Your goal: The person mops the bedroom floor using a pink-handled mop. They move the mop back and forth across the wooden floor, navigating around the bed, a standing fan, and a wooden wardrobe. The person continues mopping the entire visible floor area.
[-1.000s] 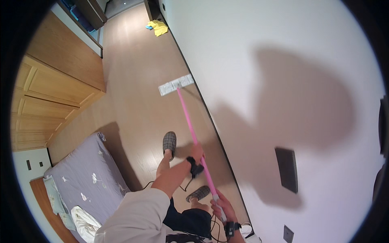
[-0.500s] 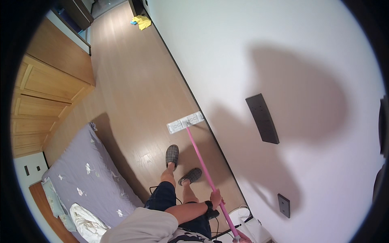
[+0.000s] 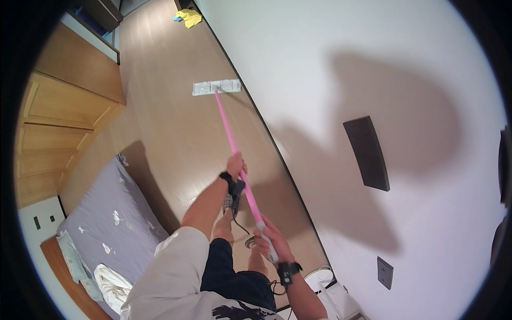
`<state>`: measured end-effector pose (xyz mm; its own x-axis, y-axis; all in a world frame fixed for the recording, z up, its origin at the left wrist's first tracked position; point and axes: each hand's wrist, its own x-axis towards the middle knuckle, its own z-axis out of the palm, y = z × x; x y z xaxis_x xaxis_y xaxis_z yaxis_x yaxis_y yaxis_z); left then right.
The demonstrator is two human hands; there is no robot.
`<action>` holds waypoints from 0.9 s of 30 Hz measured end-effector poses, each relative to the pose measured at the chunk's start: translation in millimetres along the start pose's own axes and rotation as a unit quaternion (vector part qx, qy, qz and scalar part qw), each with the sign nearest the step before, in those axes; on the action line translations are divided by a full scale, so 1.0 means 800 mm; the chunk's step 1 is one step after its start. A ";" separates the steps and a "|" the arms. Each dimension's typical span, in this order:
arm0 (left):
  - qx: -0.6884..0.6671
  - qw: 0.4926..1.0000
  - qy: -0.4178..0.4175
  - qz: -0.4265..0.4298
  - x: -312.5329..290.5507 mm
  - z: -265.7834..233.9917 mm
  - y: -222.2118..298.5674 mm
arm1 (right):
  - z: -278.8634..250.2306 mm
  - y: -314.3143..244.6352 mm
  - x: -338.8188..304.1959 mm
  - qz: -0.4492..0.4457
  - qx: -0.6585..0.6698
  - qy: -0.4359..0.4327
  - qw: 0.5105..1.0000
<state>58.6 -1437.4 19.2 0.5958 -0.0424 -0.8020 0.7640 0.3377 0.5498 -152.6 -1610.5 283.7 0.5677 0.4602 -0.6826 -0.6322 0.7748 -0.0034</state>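
A flat mop with a long pink handle (image 3: 226,125) stretches away from me over the wooden floor. Its white rectangular mop head (image 3: 205,88) lies flat on the boards, its right end at the foot of the wall. My left hand (image 3: 236,165) is closed around the middle of the pole, with a black band on the wrist. Lower down, my right hand (image 3: 273,240) wraps the pole near its grey-white grip; a black device is strapped to that wrist. Below the pole are my feet in checked slippers (image 3: 231,202), partly hidden by my arms.
A bed with a purple flowered sheet (image 3: 114,213) stands at left, near wooden cabinets (image 3: 58,106). The white wall (image 3: 298,80) runs along the right, carrying dark socket panels (image 3: 367,153). A yellow cloth (image 3: 189,18) lies at the far end. White items (image 3: 333,296) stand at lower right.
The mop head has slid forward along the wall, away from my feet. Both hands have moved forward with the pole, and my right hand has come further into view.
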 end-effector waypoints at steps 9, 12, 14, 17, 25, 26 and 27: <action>0.012 0.999 0.032 0.027 -0.101 -0.018 -0.127 | -0.068 0.047 -0.101 0.040 -0.071 0.006 0.997; -0.008 0.998 0.056 0.003 -0.193 0.008 -0.259 | -0.163 0.064 -0.211 0.079 -0.114 0.037 0.990; -0.010 0.997 0.069 0.024 -0.278 0.030 -0.352 | -0.220 0.074 -0.299 0.095 -0.123 0.065 0.986; -0.043 0.994 0.075 -0.060 -0.397 0.072 -0.440 | -0.259 0.076 -0.426 0.142 -0.158 0.110 0.971; -0.129 0.971 0.146 -0.138 -0.485 0.111 -0.446 | -0.201 0.064 -0.497 0.150 -0.259 0.176 0.938; -0.136 0.974 0.140 -0.112 -0.465 0.093 -0.428 | -0.188 0.066 -0.476 0.151 -0.285 0.163 0.932; -0.143 0.977 0.135 -0.086 -0.444 0.075 -0.407 | -0.174 0.057 -0.442 0.189 -0.255 0.171 0.933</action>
<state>-386.8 -1588.6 138.8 0.3490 0.1146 -0.9301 0.7229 0.5986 0.3450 -455.8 -1798.2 423.5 0.1064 0.4261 -0.8984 -0.9714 0.2375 -0.0024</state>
